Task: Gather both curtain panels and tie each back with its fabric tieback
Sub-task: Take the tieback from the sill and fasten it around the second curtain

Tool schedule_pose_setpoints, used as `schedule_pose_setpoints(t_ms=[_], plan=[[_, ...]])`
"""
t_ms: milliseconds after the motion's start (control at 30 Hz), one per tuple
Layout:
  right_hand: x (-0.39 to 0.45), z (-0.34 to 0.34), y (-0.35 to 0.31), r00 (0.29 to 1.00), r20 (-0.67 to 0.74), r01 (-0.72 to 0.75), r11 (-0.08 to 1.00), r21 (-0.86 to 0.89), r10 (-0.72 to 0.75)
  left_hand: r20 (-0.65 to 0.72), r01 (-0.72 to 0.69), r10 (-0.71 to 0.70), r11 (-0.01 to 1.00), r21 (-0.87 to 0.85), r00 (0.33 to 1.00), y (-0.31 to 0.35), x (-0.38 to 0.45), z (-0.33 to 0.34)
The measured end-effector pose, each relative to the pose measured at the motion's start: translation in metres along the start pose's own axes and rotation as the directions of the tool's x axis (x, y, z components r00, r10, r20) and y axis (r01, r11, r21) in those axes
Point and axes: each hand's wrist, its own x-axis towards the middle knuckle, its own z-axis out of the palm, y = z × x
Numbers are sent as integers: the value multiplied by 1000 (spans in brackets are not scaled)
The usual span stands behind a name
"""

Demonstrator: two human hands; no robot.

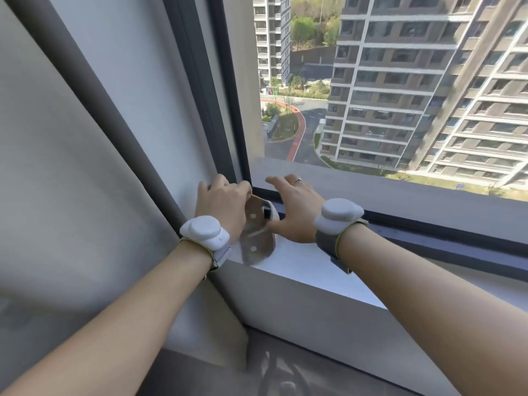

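A grey curtain panel (65, 155) with a darker edge band hangs at the left beside the window. A taupe fabric tieback (257, 232) with white snap dots hangs over the left end of the white window sill (308, 270). My left hand (221, 207) grips the tieback's upper end at the corner of the window frame. My right hand (294, 207) is just to its right, fingers spread and straight, thumb touching the tieback's side. The second curtain panel is out of view.
The dark window frame (223, 90) rises behind the hands and its bottom rail (428, 232) runs right along the sill. Apartment blocks and a road lie far below outside. A grey surface sits below the sill at the bottom.
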Motion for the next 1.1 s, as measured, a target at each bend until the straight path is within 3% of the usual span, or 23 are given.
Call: schedule_pose_setpoints(t_ms=[100,200,300,500,633,767,1000,1100], plan=[[2,-15,-17,992,-97,95,989,117,-84,-91,-17,-3,975,-220,996,8,13,-40],[1,-46,-35,969,-237,116,968,221,-62,-159,-32,-46,889,-456,986,12,22,-82],[-5,-95,-54,934,-355,139,956,260,-39,-227,-66,-82,814,-577,970,10,29,-131],[-13,-168,-73,801,-596,85,977,194,48,-6,52,-66,830,-555,998,-7,29,-179],[-24,-203,-78,706,-704,-1,994,109,78,132,215,-170,805,-554,977,-22,20,-193],[-36,-220,-77,661,-748,-67,997,22,61,144,264,-221,805,-531,965,-41,13,-202],[-51,-225,-84,676,-736,-27,999,17,31,194,229,-143,802,-551,970,-45,9,-229],[-58,-227,-94,732,-681,31,998,63,21,119,161,-113,819,-550,986,-33,6,-248]])
